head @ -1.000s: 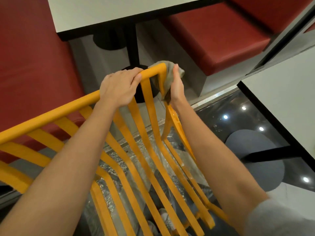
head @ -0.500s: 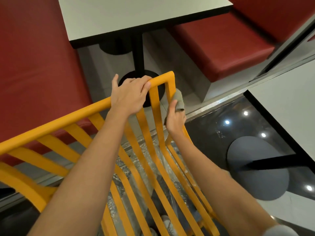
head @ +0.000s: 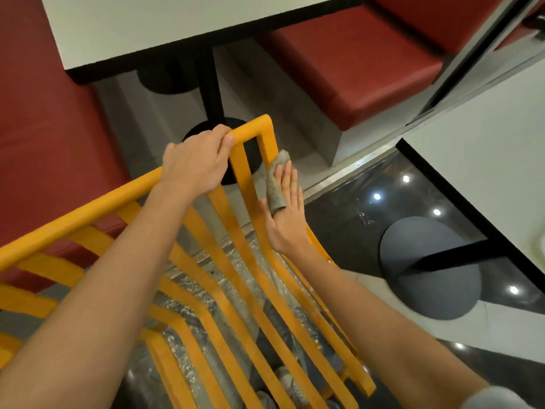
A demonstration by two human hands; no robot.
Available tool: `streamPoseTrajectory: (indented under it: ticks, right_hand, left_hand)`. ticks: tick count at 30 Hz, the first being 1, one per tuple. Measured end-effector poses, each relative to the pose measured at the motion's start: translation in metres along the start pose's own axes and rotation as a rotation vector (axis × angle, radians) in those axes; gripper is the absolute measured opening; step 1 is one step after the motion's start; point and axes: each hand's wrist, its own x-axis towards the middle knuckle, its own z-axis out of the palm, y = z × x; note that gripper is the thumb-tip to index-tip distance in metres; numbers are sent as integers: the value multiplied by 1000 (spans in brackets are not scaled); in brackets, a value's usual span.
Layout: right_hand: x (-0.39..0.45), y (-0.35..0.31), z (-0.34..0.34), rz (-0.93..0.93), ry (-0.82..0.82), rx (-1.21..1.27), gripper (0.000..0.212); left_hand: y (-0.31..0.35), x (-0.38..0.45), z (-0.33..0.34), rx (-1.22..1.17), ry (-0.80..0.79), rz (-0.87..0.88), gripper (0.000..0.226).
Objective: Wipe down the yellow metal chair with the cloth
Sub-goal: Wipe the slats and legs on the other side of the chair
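The yellow metal chair [head: 88, 215] fills the lower left of the view, seen from above its slatted backrest. My left hand [head: 196, 162] grips the top rail near its right corner. A small grey cloth [head: 275, 184] lies against the backrest's right upright, a little below that corner. My right hand [head: 286, 214] presses the cloth onto the upright with its fingers straight. The thumb is mostly hidden under the cloth.
A white table [head: 147, 25] on a black pedestal [head: 211, 84] stands just beyond the chair. Red bench seats lie to the left [head: 44, 113] and right [head: 354, 69]. A second white table [head: 486, 143] with a round grey base [head: 427, 267] stands on the glossy dark floor at right.
My right hand slid the cloth from the top corner down the right upright, and its fingers went from curled round the cloth to straight. My left hand kept its grip on the rail.
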Motion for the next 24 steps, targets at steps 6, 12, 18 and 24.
streamPoseTrajectory:
  ticks: [6,12,18,24]
  right_hand:
    - [26,-30,6,-69,144,46,66]
    - [-36,18,18,68,66,-136,62]
    - [28,-33,16,0,237,51,64]
    - [-15,-14,25,250,271,50,59]
  left_hand:
    - [28,29,10,73,-28,7,43]
    - [22,29,18,74,3,30,42]
    - [28,21,12,109,25,6,43]
    - [30,20,13,146,44,43,43]
